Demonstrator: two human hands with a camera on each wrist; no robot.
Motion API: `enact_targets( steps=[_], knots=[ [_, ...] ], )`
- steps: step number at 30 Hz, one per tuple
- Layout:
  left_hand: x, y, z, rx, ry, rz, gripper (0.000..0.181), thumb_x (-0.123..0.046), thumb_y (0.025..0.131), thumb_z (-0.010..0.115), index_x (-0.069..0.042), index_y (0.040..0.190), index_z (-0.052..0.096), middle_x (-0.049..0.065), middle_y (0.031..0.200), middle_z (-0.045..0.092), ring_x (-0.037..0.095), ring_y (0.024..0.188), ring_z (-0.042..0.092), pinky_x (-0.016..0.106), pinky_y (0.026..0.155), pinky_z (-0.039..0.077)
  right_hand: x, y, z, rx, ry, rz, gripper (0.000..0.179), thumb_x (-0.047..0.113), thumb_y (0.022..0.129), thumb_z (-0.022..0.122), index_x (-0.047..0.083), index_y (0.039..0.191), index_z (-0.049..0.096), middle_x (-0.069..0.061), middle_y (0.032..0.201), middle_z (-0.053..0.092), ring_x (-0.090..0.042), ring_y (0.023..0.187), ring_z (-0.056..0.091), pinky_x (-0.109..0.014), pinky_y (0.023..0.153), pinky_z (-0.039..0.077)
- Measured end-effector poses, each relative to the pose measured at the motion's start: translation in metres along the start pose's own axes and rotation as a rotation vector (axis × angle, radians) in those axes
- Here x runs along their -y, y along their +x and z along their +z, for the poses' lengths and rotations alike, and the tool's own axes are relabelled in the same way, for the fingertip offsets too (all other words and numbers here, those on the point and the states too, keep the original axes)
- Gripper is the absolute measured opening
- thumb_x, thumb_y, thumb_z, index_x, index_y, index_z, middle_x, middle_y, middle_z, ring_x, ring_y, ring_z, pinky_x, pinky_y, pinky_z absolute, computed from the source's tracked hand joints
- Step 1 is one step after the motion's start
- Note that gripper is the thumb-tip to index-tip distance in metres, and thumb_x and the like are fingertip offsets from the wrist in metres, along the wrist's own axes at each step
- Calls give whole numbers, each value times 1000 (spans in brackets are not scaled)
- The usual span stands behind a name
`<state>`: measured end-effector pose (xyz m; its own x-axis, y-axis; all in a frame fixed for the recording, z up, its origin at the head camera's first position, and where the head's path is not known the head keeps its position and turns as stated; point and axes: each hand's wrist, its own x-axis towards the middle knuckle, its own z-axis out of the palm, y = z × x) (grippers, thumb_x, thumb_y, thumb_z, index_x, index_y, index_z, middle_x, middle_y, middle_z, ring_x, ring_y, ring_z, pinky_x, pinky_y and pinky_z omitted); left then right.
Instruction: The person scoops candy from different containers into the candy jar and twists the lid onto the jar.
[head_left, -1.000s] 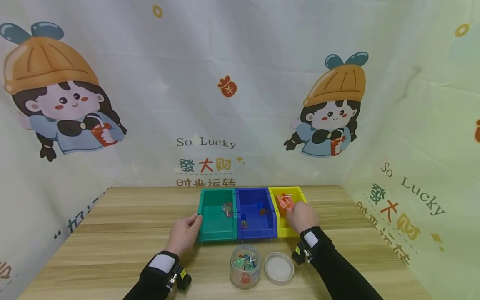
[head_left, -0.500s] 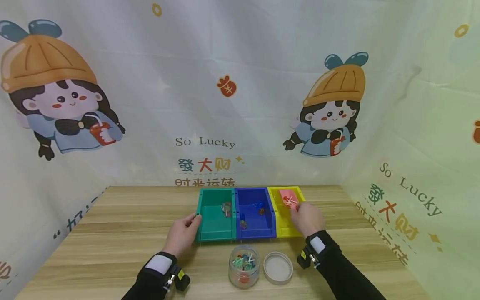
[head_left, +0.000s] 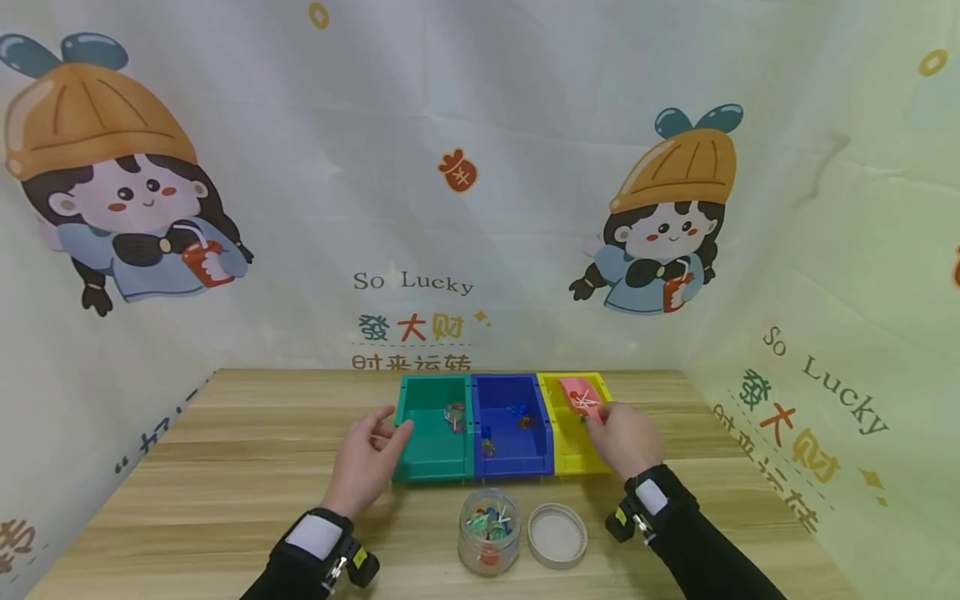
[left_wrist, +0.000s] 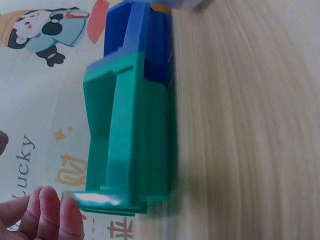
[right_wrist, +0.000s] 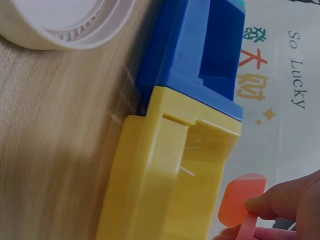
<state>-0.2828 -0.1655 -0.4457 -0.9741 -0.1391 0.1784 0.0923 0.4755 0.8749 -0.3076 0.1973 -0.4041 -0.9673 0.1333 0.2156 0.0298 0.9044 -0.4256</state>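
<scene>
My right hand (head_left: 630, 437) pinches the handle of a small pink scoop (head_left: 572, 387) over the far part of the yellow tray (head_left: 573, 458). Red and white bits, some of them thin sticks, lie on the scoop. In the right wrist view, the thumb presses on the scoop (right_wrist: 242, 200). My left hand (head_left: 362, 467) hovers at the left rim of the green tray (head_left: 427, 462), fingers loosely bent and parted, gripping nothing. Its fingertips overlap the rim in the left wrist view; contact is unclear. A blue tray (head_left: 517, 462) joins the other two in a row.
A clear jar (head_left: 488, 550) with green, blue, white and red bits stands in front of the blue tray. Beside it lies a round lid (head_left: 557, 537). Small clear pieces (head_left: 454, 417) sit in the green tray. A printed cloth (head_left: 525, 217) hangs behind the wooden table (head_left: 262, 483).
My left hand has loosened its hold on the green tray's rim, its fingers spreading. The right hand has raised the scoop, now with bits showing on it, and shifted slightly right.
</scene>
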Motion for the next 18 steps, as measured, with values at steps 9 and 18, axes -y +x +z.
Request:
enact_targets(
  steps=[9,18],
  knots=[
    [-9,-15,2,59,25,57,61,-40,108,71,-5,156,58,14,127,66,22,101,63,29,78,54,0,-10,-18,-12,13,-56,38,29,106,69,-4,124,77,-16,98,78,-23,69,61,-28,56,42],
    [-13,-32,8,143,4,103,61,-39,107,72,-3,155,59,19,140,67,33,122,71,50,100,63,2,-26,-36,-44,10,-136,35,27,106,70,-2,122,78,-16,99,74,-24,75,60,-31,63,50]
  ],
)
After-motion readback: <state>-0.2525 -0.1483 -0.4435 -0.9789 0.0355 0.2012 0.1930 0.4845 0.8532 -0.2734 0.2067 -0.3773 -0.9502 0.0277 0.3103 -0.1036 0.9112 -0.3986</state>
